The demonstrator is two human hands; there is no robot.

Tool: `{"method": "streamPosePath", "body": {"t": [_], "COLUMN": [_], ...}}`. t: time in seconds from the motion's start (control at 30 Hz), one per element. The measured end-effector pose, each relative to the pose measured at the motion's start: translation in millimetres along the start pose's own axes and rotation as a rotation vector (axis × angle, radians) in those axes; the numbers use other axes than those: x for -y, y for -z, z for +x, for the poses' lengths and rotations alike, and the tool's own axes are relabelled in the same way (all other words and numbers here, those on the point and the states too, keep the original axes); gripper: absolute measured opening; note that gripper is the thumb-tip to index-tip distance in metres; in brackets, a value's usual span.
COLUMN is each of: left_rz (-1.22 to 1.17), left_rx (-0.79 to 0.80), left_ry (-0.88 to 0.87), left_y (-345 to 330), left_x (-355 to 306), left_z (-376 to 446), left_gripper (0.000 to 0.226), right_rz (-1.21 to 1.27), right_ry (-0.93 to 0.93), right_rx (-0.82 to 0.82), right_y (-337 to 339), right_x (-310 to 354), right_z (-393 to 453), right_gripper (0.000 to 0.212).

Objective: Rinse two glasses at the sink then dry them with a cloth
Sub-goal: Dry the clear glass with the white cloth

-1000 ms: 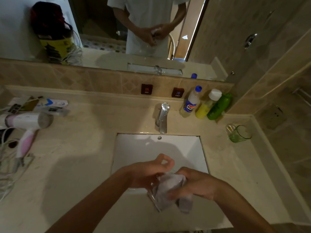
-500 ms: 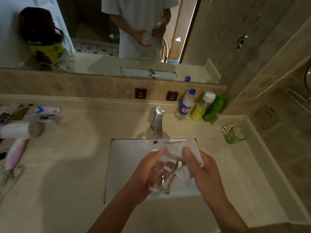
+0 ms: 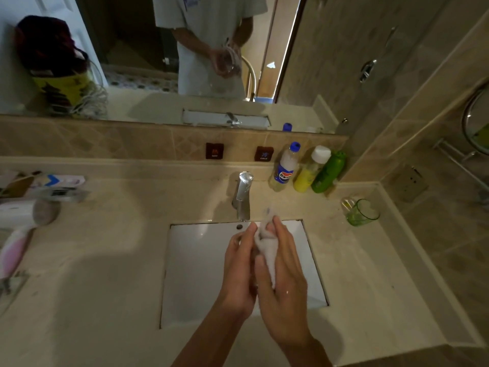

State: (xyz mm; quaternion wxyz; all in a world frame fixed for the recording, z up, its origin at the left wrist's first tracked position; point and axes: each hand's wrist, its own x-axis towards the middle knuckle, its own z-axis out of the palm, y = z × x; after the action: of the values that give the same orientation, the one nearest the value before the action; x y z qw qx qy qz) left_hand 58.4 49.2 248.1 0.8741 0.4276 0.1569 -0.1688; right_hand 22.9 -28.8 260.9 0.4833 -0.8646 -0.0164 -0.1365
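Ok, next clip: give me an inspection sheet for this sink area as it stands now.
Surface: beige stone counter around a white basin; tap shows no running water.
Job's things: white cloth bunched between both hands; the glass inside is mostly hidden. Green glass stands on the counter at right.
Clutter: three bottles behind the tap; hair dryer and boxes at left.
Grippers: left hand and right hand wrapped around the cloth over the basin.
Cables: white cords, seen only in the mirror.
Surroundings: mirror, tiled walls, wall socket.
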Motion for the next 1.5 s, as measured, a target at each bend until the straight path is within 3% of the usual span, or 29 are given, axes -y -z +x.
{"method": "streamPosePath", "body": {"t": [0.13, 0.2, 0.33, 0.43, 0.5, 0.6, 0.67, 0.8, 1.0, 1.13, 1.3, 1.4, 1.5], "left_rz": [0.029, 0.021, -0.045, -0.022, -0.012, -0.010, 0.010, 0.185, 0.262, 0.132, 0.114, 0.088, 0.055], "left_rx": [-0.138, -0.160, -0.277, -0.321, -0.303, -0.202, -0.146, -0.043, -0.027, -0.051, -0.010, 0.046, 0.025], "left_ry": [-0.030, -0.052, -0.072, -0.129, -0.099, -0.011, -0.024, -0.117, -0.102, -0.078, -0.024, 0.003, 0.039], "left_y": [-3, -7, -10, -8, -4, -8, -11, -12, -8, -6, -15, -12, -9], "left_x": [8, 10, 11, 3, 0, 0, 5, 3, 6, 3, 2, -2, -1], "left_z": [0, -2, 1, 9, 12, 6, 2, 1, 3, 6, 2, 5, 11], "left_gripper": [0.049, 0.046, 0.057, 0.054, 0.072, 0.079, 0.079, 0.068, 0.077, 0.067, 0.057, 0.056, 0.060], "right_rz": [0.337, 0.451, 0.460, 0.304, 0.235, 0.360, 0.460, 0.732, 0.436, 0.343, 0.344, 0.329, 0.464], "right_ry": [-0.588, -0.709, -0.531, -0.237, -0.150, -0.371, -0.554, -0.658, -0.547, -0.389, -0.163, -0.418, -0.634], "right_rx": [0.076, 0.093, 0.036, 0.032, 0.040, 0.023, 0.031, 0.077, -0.073, -0.065, -0.173, -0.155, -0.033], "right_y": [10, 15, 4, -10, -11, 3, 17, 34, 12, -1, 4, 22, 38], "right_x": [-6, -8, -3, 0, -2, 0, -6, -18, -14, -9, -4, -7, -18], "right_z": [27, 29, 10, -15, -18, 7, 30, 46, 27, 2, -6, 16, 39], "right_gripper": [0.065, 0.055, 0.043, 0.062, 0.069, 0.068, 0.054, 0.052, 0.042, 0.071, 0.059, 0.049, 0.044]}}
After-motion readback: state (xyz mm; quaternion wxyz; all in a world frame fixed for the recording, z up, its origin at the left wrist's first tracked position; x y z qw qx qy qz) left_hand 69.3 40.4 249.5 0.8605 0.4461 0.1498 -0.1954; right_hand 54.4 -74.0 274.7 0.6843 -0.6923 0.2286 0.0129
